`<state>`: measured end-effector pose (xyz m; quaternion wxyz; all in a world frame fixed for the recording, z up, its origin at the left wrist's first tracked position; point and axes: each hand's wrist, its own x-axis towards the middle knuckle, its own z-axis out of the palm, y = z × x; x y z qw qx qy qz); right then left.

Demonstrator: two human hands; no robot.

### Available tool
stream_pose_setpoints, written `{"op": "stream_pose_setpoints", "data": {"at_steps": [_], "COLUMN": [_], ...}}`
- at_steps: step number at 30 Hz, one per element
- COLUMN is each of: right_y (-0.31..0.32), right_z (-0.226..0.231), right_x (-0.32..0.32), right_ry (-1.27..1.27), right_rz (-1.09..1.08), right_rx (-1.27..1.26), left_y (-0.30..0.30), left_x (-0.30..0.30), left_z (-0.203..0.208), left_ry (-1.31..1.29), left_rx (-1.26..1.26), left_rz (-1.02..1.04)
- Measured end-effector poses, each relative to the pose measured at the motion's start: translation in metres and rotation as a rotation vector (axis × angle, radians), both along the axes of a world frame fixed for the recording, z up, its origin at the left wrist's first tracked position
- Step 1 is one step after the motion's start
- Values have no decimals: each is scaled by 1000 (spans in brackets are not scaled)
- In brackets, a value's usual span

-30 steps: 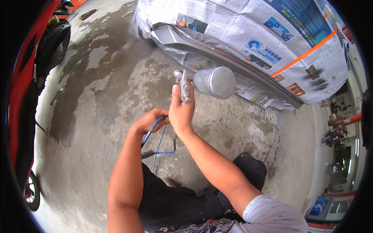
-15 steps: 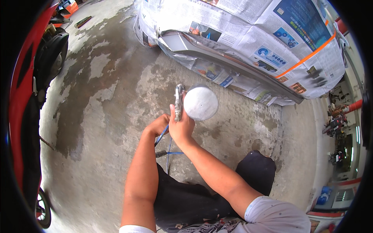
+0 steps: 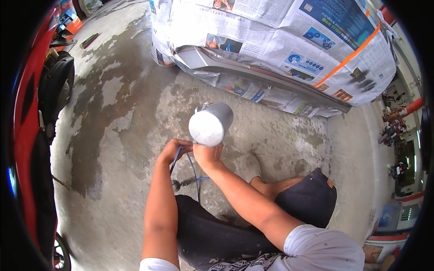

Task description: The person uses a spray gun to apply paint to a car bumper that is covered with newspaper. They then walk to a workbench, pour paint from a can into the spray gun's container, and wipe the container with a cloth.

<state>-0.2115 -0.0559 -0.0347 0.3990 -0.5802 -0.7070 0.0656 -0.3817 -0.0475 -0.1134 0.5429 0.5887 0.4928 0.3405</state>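
The right hand gripped a silver cylindrical-cupped metal sprayer. Left of it, the left hand held a thin blue hose; slack seemed needed next.

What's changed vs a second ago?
The right hand drew the spray gun back, away from the grey strip, and turned it: the metal cup, earlier right of the gun's body, now hides most of it. Nothing visibly let go. The left hand still holds the blue hose.
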Motion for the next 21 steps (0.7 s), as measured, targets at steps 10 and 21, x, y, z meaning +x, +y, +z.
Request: {"op": "stream_pose_setpoints", "data": {"at_steps": [10,21], "right_y": [26,78], "right_z": [-8,1], "right_x": [-24,-25], "right_ry": [43,-102], "right_rz": [151,184], "right_rx": [-135,-278], "left_y": [-2,25], "left_x": [-15,12], "left_z": [-24,1], "left_ry": [-62,285], "left_rx": [-110,-152], "left_rz": [210,132]}}
